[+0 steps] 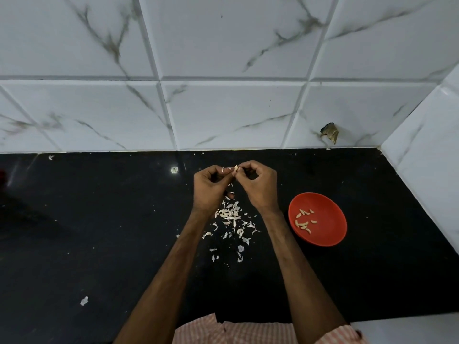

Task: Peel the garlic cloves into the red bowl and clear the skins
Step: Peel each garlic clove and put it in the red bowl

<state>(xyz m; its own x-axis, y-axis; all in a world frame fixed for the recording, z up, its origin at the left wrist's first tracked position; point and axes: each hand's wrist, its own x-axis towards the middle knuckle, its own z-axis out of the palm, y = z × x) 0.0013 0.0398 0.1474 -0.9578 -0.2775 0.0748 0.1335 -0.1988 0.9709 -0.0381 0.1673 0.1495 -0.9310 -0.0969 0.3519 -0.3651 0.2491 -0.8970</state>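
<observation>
Both hands are raised over the black counter, fingertips meeting on a small pale garlic clove (235,168). My left hand (211,186) pinches it from the left and my right hand (258,186) pinches it from the right. Below the hands lies a scatter of white garlic skins (232,219), with a few unpeeled cloves mixed in near its top. The red bowl (325,234) sits to the right of my right forearm and holds several peeled cloves (303,220).
The black counter (99,232) ends at a white marble-tiled wall (223,108) behind and a side wall (427,157) on the right. Stray skin bits lie at the lower left (84,301) and far left (51,157). A broken patch marks the tile (330,132).
</observation>
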